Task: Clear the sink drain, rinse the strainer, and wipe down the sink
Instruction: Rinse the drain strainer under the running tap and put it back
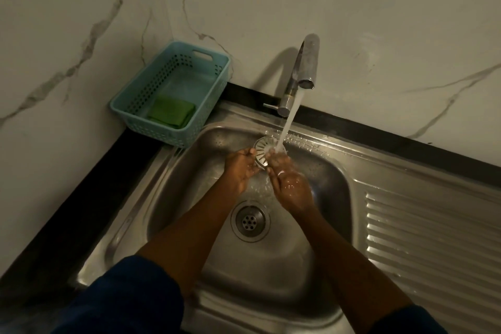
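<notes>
A round slotted metal strainer (262, 150) is held over the steel sink basin (187, 171), under the water stream (288, 122) from the faucet (302, 70). My left hand (241, 168) grips the strainer's left edge. My right hand (288, 184), wet, holds its right side where the water hits. Below the hands lies the open drain (250, 221), with its perforated centre uncovered.
A light blue plastic basket (141, 95) holding a green cloth (172, 112) stands at the sink's back left corner on the black counter. A ribbed steel drainboard (428, 230) extends to the right. Marble wall panels rise behind.
</notes>
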